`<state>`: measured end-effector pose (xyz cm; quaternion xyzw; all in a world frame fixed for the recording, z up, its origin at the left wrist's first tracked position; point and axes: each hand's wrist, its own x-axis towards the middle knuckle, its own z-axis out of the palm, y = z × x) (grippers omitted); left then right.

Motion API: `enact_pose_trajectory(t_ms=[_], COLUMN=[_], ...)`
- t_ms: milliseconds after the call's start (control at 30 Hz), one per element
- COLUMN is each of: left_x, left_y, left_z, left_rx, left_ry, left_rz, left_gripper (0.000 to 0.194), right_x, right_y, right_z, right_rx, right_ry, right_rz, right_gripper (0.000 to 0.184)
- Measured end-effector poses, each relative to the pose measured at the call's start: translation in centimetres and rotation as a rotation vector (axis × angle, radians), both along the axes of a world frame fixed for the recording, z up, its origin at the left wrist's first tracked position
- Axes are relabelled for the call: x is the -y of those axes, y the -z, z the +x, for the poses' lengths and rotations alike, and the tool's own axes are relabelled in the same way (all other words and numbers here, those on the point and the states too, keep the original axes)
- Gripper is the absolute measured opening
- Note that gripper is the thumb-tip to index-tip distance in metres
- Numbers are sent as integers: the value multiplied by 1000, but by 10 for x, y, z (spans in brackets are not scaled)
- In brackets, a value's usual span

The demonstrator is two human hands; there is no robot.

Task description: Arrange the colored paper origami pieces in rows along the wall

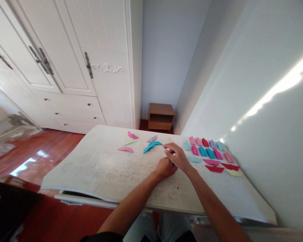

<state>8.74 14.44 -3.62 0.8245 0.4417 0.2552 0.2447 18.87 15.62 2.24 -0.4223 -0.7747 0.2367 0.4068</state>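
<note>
Bare forearms point(210, 201) stretch over a white tabletop point(98, 168), meeting above two blue folded-paper pieces point(153, 146) that lie touching, just beyond the fingertips. The right hand point(177, 155), nearest the blue pair, crosses above the left, its fingers slightly parted with a narrow gap and nothing visible between them. The left hand point(166, 168) is curled in below it; whether it grips anything cannot be told.

Just behind the blue pair sits a lavender piece point(152, 138). Farther left, a magenta piece point(133, 135), a pale green piece point(130, 142) and a pink piece point(125, 149) lie near one another. Right of the hands, folded papers point(211, 153) in pink, red, lavender, blue, magenta and pale yellow line up in rows beside the wall point(252, 77), which is streaked with bright light. Beyond the table stand a brown wooden cabinet point(161, 109) and a white wardrobe point(111, 90) above a reddish wood floor point(50, 143).
</note>
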Motion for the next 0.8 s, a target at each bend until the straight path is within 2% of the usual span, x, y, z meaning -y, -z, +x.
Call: enact_pose_trajectory(t_ms=[67,167,233,300,433,633,700,800], left_x=[-1,-2,-3,-4,-8,-8,-7,-7], left_y=[2,5,7,9,12,9,8,7], left_z=[0,0,0,0,-1,-2,-3,-5], left_rx=[-5,-26,-34,-34,-32,-31,-22,-4], left_ry=[-4,14,33,46,64,95,98,75], left_rz=[4,5,17,41,69,55,49,33], left_gripper=[28,24,25,29,38,33,29,26], right_x=[-23,-51,-62,-68,-69,-62,-57,-48], right_y=[-4,1,6,11,15,6,3,1], right_z=[-19,-44,-58,-68,-75,-66,-61,-51], right_rx=[158,502,697,775,775,716,606,294], right_ry=[-101,-211,-251,-262,-250,-233,-228,-193], right_rz=[-5,-18,-29,-28,-5,38,60,12], right_gripper=[34,41,43,42,34,24,28,34])
